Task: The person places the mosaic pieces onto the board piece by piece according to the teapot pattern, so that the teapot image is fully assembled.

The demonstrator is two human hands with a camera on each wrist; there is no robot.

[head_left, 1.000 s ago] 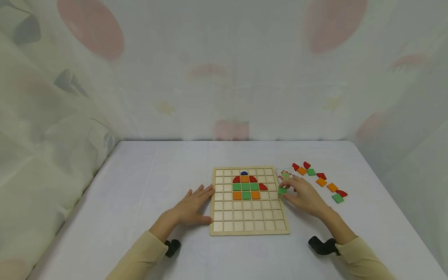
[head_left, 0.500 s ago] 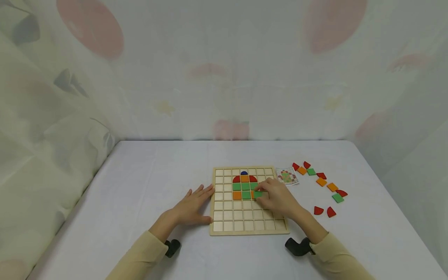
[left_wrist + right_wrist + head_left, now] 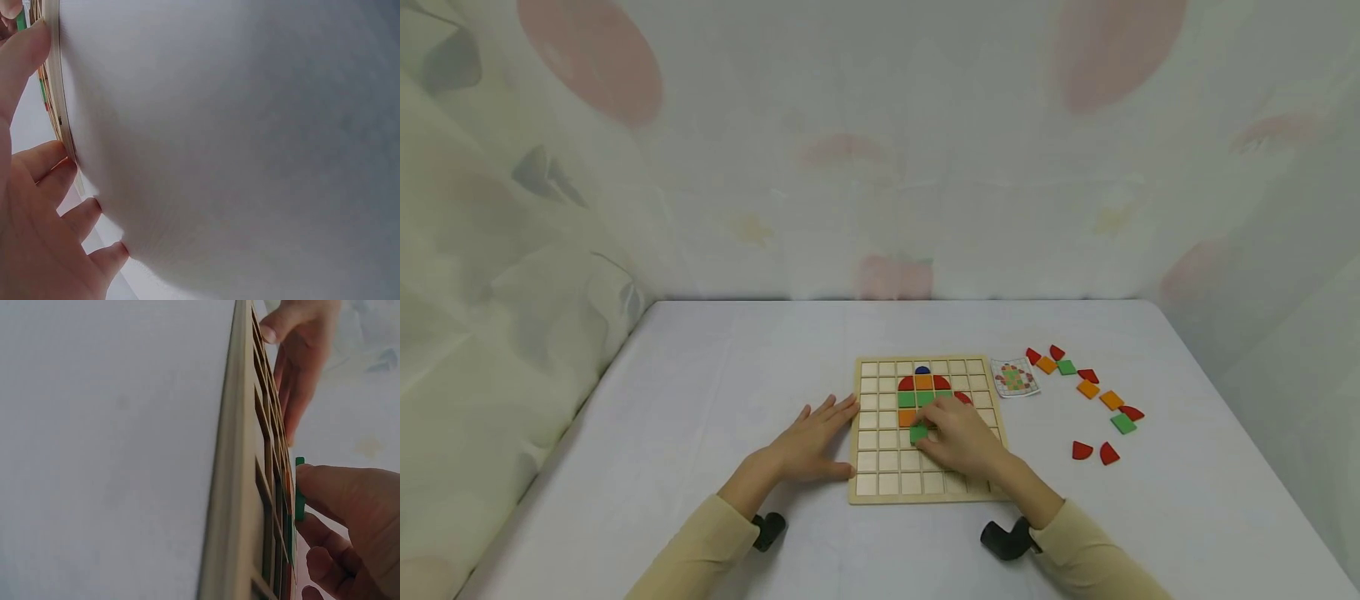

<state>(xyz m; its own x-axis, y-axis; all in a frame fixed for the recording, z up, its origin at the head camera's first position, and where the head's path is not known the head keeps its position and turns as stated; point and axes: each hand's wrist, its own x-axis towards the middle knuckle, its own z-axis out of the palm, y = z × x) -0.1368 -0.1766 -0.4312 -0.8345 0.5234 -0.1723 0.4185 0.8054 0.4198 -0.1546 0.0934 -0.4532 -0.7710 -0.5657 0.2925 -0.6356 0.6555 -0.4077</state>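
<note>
Well, tiles (image 3: 925,399) in the board (image 3: 889,484).

Printed card (image 3: 1016,378): bears a coloured figure on a fine grid; too small in the head view for any word or number to be made out
Board (image 3: 888,483): no lettering or number legible on frame or cells
Green tile (image 3: 918,434): no mark legible on its visible part
Loose tiles (image 3: 1087,389): no characters legible
Black wrist device (image 3: 1006,542): no brand legible
Backdrop (image 3: 842,200): printed shapes only, faded; no text legible
</note>
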